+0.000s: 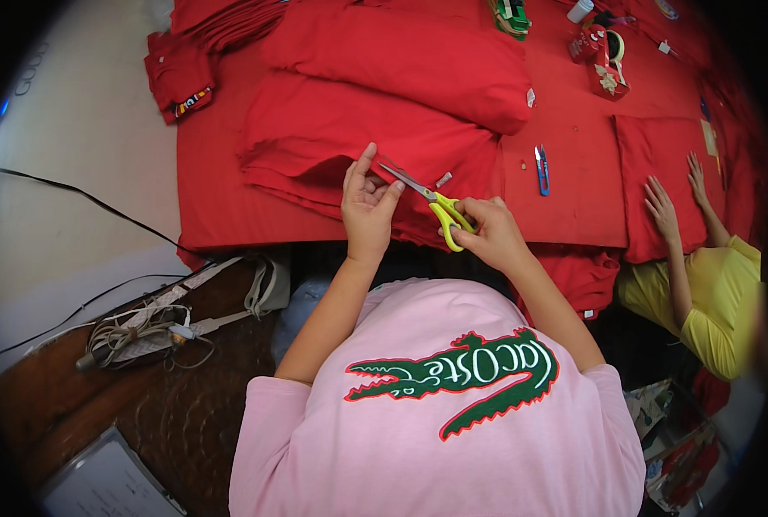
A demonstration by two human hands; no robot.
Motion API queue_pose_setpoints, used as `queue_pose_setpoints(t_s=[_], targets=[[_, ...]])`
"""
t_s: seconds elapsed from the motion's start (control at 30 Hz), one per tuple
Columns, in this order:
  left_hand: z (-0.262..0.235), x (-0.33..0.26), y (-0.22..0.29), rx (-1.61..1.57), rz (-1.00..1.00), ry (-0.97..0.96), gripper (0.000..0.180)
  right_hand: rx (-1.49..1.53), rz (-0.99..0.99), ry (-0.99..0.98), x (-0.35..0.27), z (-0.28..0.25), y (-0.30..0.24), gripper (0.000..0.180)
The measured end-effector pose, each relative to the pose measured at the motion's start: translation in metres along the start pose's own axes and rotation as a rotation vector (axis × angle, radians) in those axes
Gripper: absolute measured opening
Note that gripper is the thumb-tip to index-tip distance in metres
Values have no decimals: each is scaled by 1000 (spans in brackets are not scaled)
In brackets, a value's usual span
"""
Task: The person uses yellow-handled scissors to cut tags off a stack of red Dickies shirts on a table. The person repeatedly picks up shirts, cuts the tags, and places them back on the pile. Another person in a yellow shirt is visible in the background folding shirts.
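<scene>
Head view: the right hand (494, 234) has thumb and fingers closed round the yellow handles of one pair of scissors (445, 211), whose blades point toward the left hand (367, 205). That hand's thumb and fingers stand apart; I cannot tell whether they grip the red cloth (315, 121) at them. Rightward on the table (574, 211) lies one blue thread snip (543, 171); beyond, two co-worker's hands (662, 209) rest on red fabric (643, 164).

White lettering (487, 369) across a green crocodile (418, 379) on the pink shirt (436, 474), upside down at lower centre, dark capitals (31, 69) on a pale surface (91, 129) at upper left, faint print on a sheet (104, 487) at lower left, illegible.
</scene>
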State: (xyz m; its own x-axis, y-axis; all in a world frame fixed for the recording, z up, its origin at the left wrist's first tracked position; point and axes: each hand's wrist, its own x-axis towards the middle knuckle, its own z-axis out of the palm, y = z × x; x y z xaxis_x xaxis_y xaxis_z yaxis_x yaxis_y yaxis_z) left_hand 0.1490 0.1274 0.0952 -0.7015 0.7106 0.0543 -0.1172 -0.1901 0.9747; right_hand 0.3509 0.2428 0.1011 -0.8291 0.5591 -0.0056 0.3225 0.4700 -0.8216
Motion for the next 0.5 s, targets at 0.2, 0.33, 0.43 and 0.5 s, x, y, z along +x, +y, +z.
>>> queue_pose_setpoints(t_s=[0.2, 0.33, 0.43, 0.5], targets=[[-6, -4, 4, -76, -55, -30, 81, -45, 11, -15, 13, -2, -9, 29], [-10, -1, 0, -43, -37, -28, 78, 73, 99, -56, 12, 5, 1, 27], [-30, 4, -19, 56, -45, 3, 74, 86, 149, -92, 12, 5, -1, 26], [-34, 7, -20, 79, -56, 22, 71, 48, 120, -82, 12, 9, 1, 26]])
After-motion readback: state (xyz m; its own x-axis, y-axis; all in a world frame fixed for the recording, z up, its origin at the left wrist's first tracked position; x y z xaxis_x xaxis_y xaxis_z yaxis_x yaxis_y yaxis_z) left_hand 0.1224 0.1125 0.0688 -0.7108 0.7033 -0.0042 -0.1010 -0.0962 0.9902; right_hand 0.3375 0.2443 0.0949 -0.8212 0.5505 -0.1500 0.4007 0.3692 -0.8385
